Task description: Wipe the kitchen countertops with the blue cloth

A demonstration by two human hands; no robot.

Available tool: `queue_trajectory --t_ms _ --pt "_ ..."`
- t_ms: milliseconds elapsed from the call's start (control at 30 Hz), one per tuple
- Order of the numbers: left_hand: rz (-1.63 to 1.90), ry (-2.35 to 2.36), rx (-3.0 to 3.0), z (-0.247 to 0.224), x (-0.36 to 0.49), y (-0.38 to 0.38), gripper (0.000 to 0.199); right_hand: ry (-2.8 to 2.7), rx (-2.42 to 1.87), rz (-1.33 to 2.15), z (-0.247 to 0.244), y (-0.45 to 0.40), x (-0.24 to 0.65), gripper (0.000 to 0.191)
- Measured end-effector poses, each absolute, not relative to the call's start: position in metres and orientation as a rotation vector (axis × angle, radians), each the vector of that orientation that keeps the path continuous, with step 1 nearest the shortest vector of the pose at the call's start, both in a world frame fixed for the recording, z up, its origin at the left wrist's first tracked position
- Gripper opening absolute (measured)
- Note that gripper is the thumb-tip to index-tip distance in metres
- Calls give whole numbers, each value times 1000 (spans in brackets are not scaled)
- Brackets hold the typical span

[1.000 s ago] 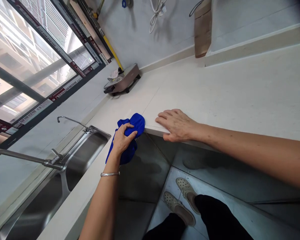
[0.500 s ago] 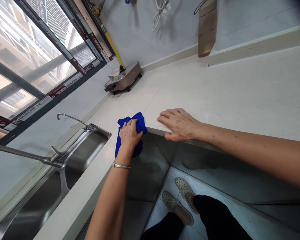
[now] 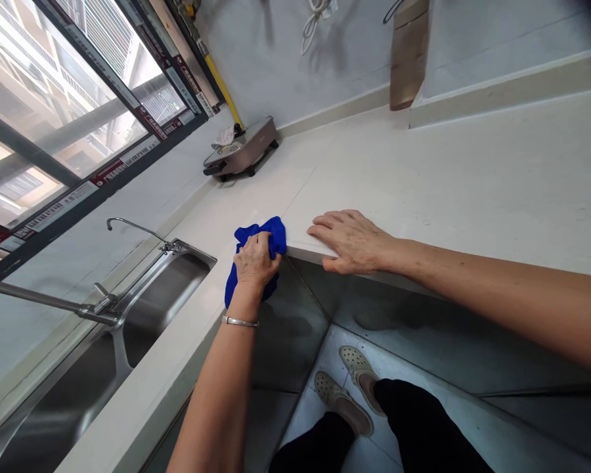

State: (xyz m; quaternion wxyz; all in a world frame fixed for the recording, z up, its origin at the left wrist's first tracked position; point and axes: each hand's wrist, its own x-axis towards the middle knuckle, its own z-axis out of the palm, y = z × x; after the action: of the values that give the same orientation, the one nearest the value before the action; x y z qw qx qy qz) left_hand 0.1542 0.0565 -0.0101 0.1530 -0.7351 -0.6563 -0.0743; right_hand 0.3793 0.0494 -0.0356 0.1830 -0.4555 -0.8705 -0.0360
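A: Where is the blue cloth [image 3: 256, 253], taking the sink [image 3: 142, 328] as the reference?

B: It sits past the sink's far corner, on the inner corner of the white countertop [image 3: 423, 171] where the two runs of counter meet. Part of it lies on top; the rest hangs down over the front edge.

A: And your left hand [image 3: 255, 261]?

B: My fingers are curled down over the cloth and press it against the counter's corner edge. The grip is closed on the fabric, with the cloth bunched under my palm. A metal bangle [image 3: 240, 321] circles that wrist.

A: Your right hand [image 3: 352, 242]?

B: It lies flat, fingers spread and extended, palm down on the countertop edge on the side of the cloth away from the sink, just beside it. It holds nothing.

A: What else lies beyond the sink?

B: The tap [image 3: 138, 230] rises at the sink's far rim. Farther along the counter, near the wall, stands an electric cooker [image 3: 239, 152]. A wooden board [image 3: 408, 56] leans at the far wall, well apart from the sink.
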Motion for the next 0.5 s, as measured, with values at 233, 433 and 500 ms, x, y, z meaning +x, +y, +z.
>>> queue_trajectory --t_ms 233,433,500 --pt "-430 -1987 -2049 -8 149 60 38 -2446 -1269 -92 -38 50 380 50" --pt "-822 -2217 -2053 -1 123 75 37 -2454 -1294 -80 -35 48 380 48" --pt "-774 -2260 -2127 0 111 81 39 -2452 -1290 -82 -35 48 380 47"
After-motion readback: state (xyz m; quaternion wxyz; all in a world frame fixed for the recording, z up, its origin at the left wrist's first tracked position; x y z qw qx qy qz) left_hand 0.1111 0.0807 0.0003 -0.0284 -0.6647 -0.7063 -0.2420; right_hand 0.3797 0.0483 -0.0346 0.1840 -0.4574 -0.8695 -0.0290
